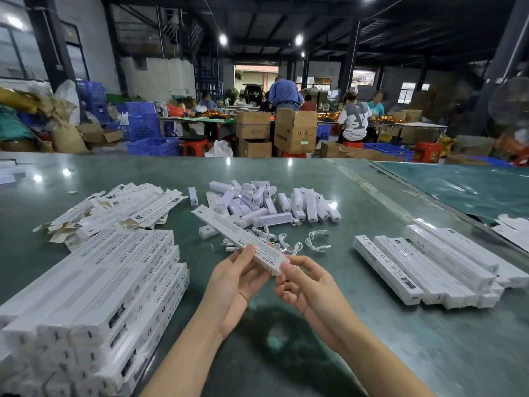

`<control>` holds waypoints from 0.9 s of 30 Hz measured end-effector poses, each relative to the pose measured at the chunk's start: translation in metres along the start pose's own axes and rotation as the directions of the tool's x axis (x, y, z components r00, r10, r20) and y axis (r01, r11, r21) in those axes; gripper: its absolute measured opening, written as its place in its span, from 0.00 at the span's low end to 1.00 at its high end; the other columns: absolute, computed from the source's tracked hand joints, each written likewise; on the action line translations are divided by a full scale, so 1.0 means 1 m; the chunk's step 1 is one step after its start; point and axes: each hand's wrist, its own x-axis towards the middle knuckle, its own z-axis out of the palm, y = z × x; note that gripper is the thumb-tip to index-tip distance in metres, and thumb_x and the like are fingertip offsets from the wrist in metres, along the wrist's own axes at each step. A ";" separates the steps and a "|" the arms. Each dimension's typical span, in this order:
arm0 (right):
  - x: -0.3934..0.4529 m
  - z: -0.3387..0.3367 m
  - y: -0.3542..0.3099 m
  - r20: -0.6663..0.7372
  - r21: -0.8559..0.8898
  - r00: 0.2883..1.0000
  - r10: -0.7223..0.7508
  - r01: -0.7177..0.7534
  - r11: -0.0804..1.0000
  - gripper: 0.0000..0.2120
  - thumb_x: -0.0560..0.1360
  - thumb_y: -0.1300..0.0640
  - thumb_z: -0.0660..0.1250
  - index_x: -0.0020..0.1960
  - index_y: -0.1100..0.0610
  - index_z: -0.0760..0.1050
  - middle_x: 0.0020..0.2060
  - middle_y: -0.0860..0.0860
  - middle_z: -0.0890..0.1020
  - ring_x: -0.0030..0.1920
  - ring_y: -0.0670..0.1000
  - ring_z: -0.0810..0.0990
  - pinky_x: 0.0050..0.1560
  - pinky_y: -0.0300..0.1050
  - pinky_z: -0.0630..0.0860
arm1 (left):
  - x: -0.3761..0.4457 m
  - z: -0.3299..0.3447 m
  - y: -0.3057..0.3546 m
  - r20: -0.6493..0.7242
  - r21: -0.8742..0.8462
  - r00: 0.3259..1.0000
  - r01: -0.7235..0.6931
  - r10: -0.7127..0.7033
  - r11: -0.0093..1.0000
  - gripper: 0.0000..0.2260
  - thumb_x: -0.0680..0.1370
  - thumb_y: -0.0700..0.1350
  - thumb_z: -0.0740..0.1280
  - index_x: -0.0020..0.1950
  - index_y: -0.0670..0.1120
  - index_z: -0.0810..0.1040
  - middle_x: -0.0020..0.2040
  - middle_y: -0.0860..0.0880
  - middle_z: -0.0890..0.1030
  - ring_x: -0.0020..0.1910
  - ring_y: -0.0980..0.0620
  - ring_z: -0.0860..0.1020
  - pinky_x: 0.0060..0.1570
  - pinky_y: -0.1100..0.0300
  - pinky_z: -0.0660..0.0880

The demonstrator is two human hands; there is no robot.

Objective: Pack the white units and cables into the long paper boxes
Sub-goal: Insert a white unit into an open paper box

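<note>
A: Where is the long paper box [240,236] now?

B: Above the green table [372,325], slanting away from the person; the left hand [237,285] curls its fingers and thumb round the near part; the right hand [307,285] pinches the near end, seemingly working the flap.

A: How will it handle?

B: Light and thin-walled, I judge; it would crush if squeezed mid-span, so hold near the end, by the edges. The white units [266,203] heaped beyond look hard and smooth, perhaps slippery; the cables [289,242] just in front are limp, best pinched at the coil.

A: Any writing?

B: The stacked boxes [94,299] at left carry "RoHS" and a CE mark; the held box's large print seems to end in "LAMP"; the rest is too blurred.
</note>
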 end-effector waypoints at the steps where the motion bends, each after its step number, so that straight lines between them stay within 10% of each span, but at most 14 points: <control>1: 0.000 0.000 -0.001 0.007 0.002 1.000 0.006 -0.006 1.000 0.15 0.69 0.58 0.72 0.53 0.63 0.76 0.37 0.59 0.77 0.33 0.51 0.76 0.37 0.40 0.76 | 0.000 0.000 0.000 0.005 0.005 1.000 0.001 -0.001 1.000 0.21 0.74 0.44 0.67 0.63 0.33 0.76 0.55 0.37 0.83 0.49 0.47 0.85 0.42 0.59 0.81; 18: 0.002 -0.006 0.001 -0.008 -0.097 1.000 0.000 -0.001 0.995 0.11 0.71 0.60 0.71 0.52 0.61 0.76 0.36 0.55 0.80 0.32 0.50 0.76 0.37 0.40 0.76 | -0.004 0.003 -0.003 0.079 0.251 0.986 -0.165 0.150 0.954 0.11 0.77 0.41 0.66 0.57 0.39 0.79 0.52 0.43 0.85 0.51 0.49 0.84 0.46 0.61 0.80; 22: 0.002 -0.004 -0.009 -0.046 -0.469 0.941 -0.335 0.275 0.839 0.20 0.72 0.64 0.72 0.59 0.48 0.74 0.44 0.52 0.79 0.33 0.46 0.79 0.36 0.36 0.74 | -0.003 -0.004 -0.002 0.171 0.814 0.772 -0.460 0.612 0.353 0.12 0.76 0.37 0.71 0.56 0.52 0.81 0.50 0.58 0.85 0.51 0.63 0.81 0.52 0.73 0.72; 27: -0.007 -0.008 -0.019 0.212 -0.568 0.763 -0.611 0.605 0.558 0.30 0.68 0.55 0.76 0.68 0.46 0.71 0.51 0.44 0.79 0.41 0.49 0.79 0.44 0.39 0.77 | -0.002 -0.017 0.005 0.396 0.873 0.608 -0.481 0.688 -0.077 0.26 0.71 0.28 0.72 0.66 0.48 0.78 0.63 0.55 0.77 0.65 0.53 0.75 0.71 0.61 0.64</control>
